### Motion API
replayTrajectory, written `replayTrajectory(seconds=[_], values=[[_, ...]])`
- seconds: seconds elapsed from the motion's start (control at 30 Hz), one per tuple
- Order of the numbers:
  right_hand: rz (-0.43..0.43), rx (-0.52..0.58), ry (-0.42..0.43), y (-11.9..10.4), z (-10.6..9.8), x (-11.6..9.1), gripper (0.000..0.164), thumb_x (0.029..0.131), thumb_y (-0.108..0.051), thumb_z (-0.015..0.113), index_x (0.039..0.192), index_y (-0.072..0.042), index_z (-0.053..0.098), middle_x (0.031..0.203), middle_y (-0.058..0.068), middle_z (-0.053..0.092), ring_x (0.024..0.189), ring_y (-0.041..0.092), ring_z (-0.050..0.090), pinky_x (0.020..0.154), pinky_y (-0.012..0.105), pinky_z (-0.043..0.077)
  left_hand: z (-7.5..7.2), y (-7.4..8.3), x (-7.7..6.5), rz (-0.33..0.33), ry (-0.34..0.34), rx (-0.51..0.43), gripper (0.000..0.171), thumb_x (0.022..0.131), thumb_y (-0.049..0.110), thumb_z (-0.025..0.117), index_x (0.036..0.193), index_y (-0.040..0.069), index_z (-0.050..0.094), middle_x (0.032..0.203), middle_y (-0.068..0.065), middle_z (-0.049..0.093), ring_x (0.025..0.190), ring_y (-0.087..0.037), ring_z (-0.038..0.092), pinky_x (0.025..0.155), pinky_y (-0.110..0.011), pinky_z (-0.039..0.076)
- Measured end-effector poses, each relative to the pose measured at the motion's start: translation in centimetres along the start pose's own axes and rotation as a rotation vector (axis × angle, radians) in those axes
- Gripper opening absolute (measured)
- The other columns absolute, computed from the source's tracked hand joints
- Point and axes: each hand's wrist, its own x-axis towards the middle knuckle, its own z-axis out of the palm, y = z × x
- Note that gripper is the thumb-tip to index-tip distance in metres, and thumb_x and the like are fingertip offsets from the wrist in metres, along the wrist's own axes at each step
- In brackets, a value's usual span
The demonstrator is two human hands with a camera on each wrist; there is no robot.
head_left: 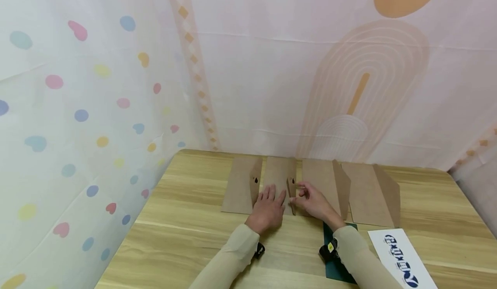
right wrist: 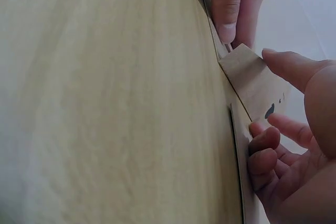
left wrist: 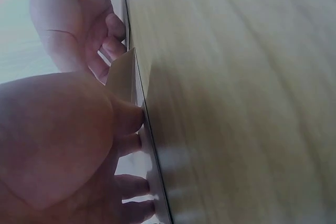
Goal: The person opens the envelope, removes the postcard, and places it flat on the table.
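Observation:
A row of brown kraft-paper envelopes (head_left: 240,185) lies on the wooden table, each with a side flap raised or folded out. On the second one from the left, the envelope body (head_left: 275,172) is under my left hand (head_left: 267,209), whose spread fingers press it flat. Its narrow flap (head_left: 291,185) stands up and carries a small black print. My right hand (head_left: 313,202) touches that flap from the right, thumb and index finger extended against it. In the right wrist view, the thumb tip meets the flap (right wrist: 252,80) near its corner, and the other fingers bend loosely beside it.
Two more kraft envelopes (head_left: 366,190) lie to the right, the nearer one partly under my right hand. A dark green sheet (head_left: 337,269) is beneath my right forearm. Beside it lies a white card (head_left: 392,254) with dark blue print. A patterned curtain (head_left: 256,86) hangs behind the table.

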Motion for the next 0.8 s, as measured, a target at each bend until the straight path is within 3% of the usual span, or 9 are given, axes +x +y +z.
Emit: replayTrajectory(seconds=[0.8], values=[[0.007, -0.014, 0.033, -0.09, 0.27, 0.27, 0.056, 0.091, -0.023, 0.074, 0.138, -0.004, 0.052, 0.102, 0.008, 0.054, 0.090, 0.021, 0.049, 0.077, 0.034, 0.041, -0.16, -0.02, 0.13, -0.009, -0.026, 0.059, 0.052, 0.108, 0.033, 0.035, 0.158, 0.023, 0.027, 0.164, -0.013, 0.018, 0.151, -0.030, 0.018, 0.119, -0.046, 0.025]])
